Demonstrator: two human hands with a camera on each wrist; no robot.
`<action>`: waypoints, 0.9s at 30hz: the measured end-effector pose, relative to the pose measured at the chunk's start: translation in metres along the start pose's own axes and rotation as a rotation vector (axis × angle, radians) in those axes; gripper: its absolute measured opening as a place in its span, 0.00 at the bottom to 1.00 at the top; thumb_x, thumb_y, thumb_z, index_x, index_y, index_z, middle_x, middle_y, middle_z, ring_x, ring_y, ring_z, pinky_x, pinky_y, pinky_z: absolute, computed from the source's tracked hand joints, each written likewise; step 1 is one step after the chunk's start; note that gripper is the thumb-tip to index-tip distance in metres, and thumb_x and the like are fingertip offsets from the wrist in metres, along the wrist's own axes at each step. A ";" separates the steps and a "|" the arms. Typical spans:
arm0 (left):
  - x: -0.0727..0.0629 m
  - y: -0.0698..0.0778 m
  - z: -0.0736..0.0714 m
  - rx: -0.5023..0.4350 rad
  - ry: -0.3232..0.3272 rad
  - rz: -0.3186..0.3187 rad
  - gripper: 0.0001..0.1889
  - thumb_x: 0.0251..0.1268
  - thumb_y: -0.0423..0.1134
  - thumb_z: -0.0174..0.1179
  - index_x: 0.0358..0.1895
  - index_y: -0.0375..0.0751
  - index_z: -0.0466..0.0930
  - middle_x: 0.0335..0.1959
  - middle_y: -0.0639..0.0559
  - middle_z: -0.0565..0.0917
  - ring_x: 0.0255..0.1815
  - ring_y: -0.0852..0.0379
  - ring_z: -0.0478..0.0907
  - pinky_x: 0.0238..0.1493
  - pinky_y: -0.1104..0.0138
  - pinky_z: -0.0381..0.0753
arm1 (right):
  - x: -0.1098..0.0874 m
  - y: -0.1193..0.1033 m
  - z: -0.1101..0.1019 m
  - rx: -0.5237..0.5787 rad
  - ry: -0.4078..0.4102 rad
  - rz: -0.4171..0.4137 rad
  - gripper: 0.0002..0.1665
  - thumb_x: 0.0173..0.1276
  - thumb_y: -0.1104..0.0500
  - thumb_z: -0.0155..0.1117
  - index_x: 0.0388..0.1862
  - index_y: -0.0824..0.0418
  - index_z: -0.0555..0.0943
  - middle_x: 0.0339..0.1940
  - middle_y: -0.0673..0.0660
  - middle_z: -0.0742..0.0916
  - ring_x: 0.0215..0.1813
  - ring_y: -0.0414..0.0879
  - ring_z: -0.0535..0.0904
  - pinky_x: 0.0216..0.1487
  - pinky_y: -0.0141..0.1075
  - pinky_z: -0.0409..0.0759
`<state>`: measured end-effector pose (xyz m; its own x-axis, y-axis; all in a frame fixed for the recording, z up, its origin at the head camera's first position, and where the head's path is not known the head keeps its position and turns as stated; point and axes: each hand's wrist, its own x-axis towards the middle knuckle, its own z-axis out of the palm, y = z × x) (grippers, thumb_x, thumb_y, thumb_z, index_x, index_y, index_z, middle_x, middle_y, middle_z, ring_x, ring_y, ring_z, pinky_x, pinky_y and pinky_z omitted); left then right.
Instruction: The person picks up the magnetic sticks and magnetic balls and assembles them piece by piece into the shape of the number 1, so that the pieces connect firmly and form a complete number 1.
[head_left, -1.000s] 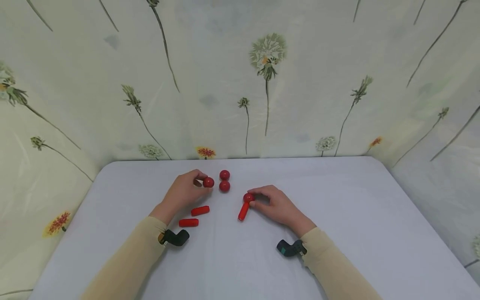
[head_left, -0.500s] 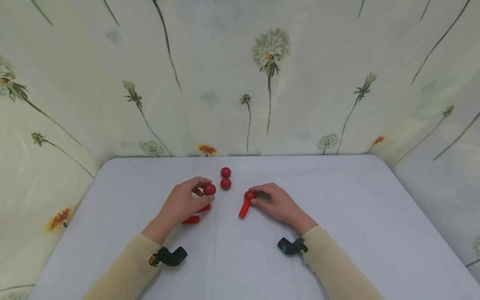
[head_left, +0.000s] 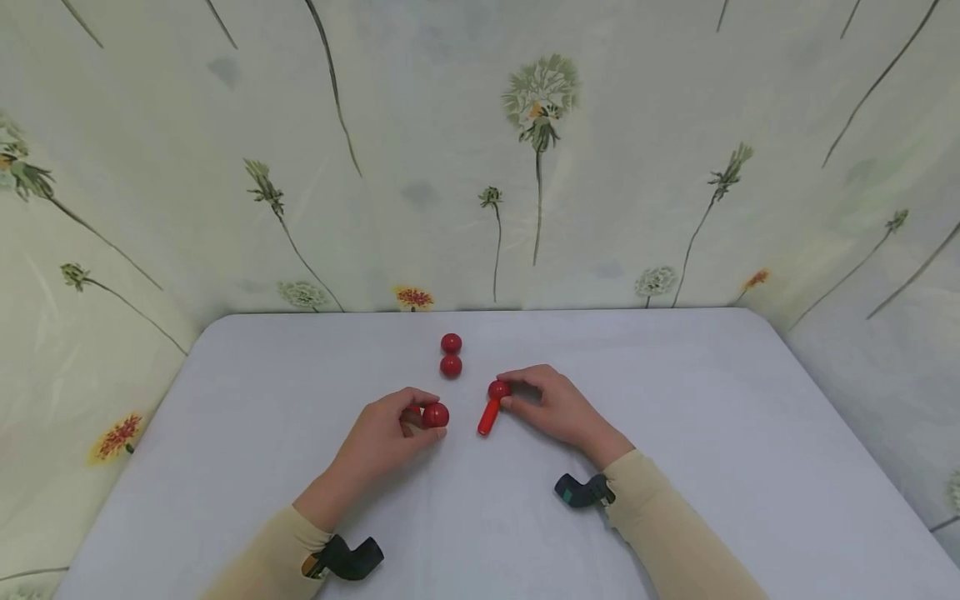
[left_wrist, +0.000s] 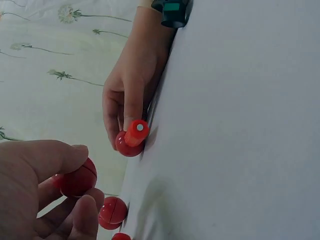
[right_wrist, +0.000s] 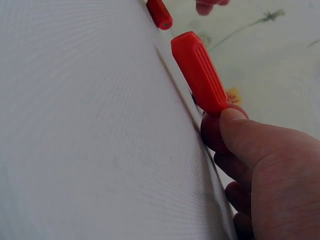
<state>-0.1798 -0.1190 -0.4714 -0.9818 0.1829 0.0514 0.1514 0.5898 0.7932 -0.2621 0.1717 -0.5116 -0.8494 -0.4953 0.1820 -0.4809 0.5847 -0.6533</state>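
My left hand (head_left: 386, 437) pinches a glossy red ball (head_left: 437, 415) between thumb and fingers; a seam line crosses this ball (left_wrist: 80, 180) in the left wrist view. My right hand (head_left: 558, 408) grips another red ball (head_left: 498, 389) from its right side. From that ball a bright orange-red grooved rod (right_wrist: 200, 72) sticks out, pointing toward the near side in the head view. Beyond the hands, two more red balls (head_left: 451, 366) sit one behind the other. Loose red rods lie under the left hand in the head view, mostly hidden; one rod (right_wrist: 160, 14) shows in the right wrist view.
A white-covered table (head_left: 675, 400) lies under both hands. Behind it rises a cloth backdrop (head_left: 420, 150) printed with dandelions, which also comes down at both sides. Dark wrist cameras (head_left: 352, 557) stick out from both sleeves (head_left: 675, 525).
My left hand has brought its ball toward the near side and a little right, away from the two standing balls, and now covers the loose rods. My right hand has held still.
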 end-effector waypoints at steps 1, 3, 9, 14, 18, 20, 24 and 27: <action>-0.002 0.000 0.003 -0.009 -0.011 0.007 0.19 0.57 0.44 0.73 0.52 0.54 0.81 0.39 0.63 0.83 0.35 0.64 0.80 0.39 0.66 0.81 | 0.000 0.000 0.000 0.000 0.002 0.001 0.24 0.67 0.46 0.69 0.61 0.42 0.80 0.55 0.39 0.82 0.60 0.41 0.74 0.58 0.46 0.76; -0.006 -0.001 0.008 -0.036 -0.033 0.015 0.19 0.57 0.46 0.73 0.52 0.55 0.80 0.41 0.64 0.83 0.36 0.65 0.81 0.39 0.66 0.81 | 0.000 0.000 0.000 -0.001 0.007 0.001 0.23 0.66 0.46 0.69 0.61 0.41 0.80 0.55 0.38 0.82 0.59 0.40 0.74 0.58 0.45 0.76; -0.014 -0.002 0.026 -0.065 -0.080 0.031 0.20 0.57 0.48 0.72 0.53 0.54 0.80 0.43 0.65 0.82 0.38 0.66 0.81 0.40 0.68 0.81 | -0.001 0.002 0.001 -0.008 0.013 -0.002 0.23 0.67 0.44 0.68 0.61 0.41 0.80 0.54 0.39 0.82 0.59 0.41 0.74 0.59 0.47 0.75; -0.016 -0.004 0.037 -0.020 -0.100 0.068 0.20 0.57 0.49 0.72 0.52 0.55 0.79 0.41 0.67 0.82 0.37 0.67 0.79 0.38 0.69 0.80 | 0.000 0.005 0.001 -0.012 0.013 -0.017 0.24 0.67 0.42 0.67 0.61 0.41 0.80 0.55 0.39 0.82 0.60 0.42 0.74 0.59 0.47 0.75; -0.016 -0.005 0.041 0.014 -0.093 0.083 0.20 0.56 0.50 0.73 0.51 0.56 0.79 0.40 0.68 0.82 0.37 0.67 0.78 0.38 0.68 0.80 | 0.001 0.007 0.002 -0.003 0.018 -0.017 0.23 0.67 0.40 0.66 0.60 0.39 0.80 0.54 0.36 0.82 0.59 0.38 0.74 0.60 0.45 0.74; -0.016 -0.005 0.042 0.025 -0.090 0.082 0.20 0.56 0.50 0.73 0.51 0.57 0.80 0.39 0.69 0.81 0.37 0.67 0.78 0.39 0.68 0.79 | 0.001 0.007 0.003 -0.003 0.020 -0.013 0.23 0.67 0.40 0.66 0.60 0.38 0.80 0.54 0.34 0.81 0.59 0.37 0.74 0.60 0.44 0.73; -0.016 -0.005 0.043 0.045 -0.084 0.090 0.20 0.55 0.51 0.73 0.50 0.56 0.80 0.38 0.68 0.81 0.36 0.67 0.78 0.40 0.68 0.79 | 0.001 0.007 0.002 -0.003 0.021 -0.009 0.23 0.67 0.40 0.66 0.60 0.38 0.80 0.54 0.34 0.81 0.59 0.37 0.74 0.61 0.44 0.73; -0.016 -0.007 0.045 0.063 -0.076 0.100 0.20 0.55 0.51 0.74 0.49 0.55 0.80 0.37 0.68 0.80 0.36 0.67 0.77 0.39 0.69 0.79 | 0.001 0.007 0.002 0.000 0.015 -0.007 0.23 0.67 0.39 0.66 0.60 0.39 0.80 0.54 0.35 0.81 0.60 0.37 0.74 0.61 0.45 0.73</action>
<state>-0.1598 -0.0907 -0.5048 -0.9503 0.3009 0.0803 0.2574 0.6136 0.7465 -0.2661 0.1739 -0.5178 -0.8492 -0.4896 0.1979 -0.4870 0.5811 -0.6520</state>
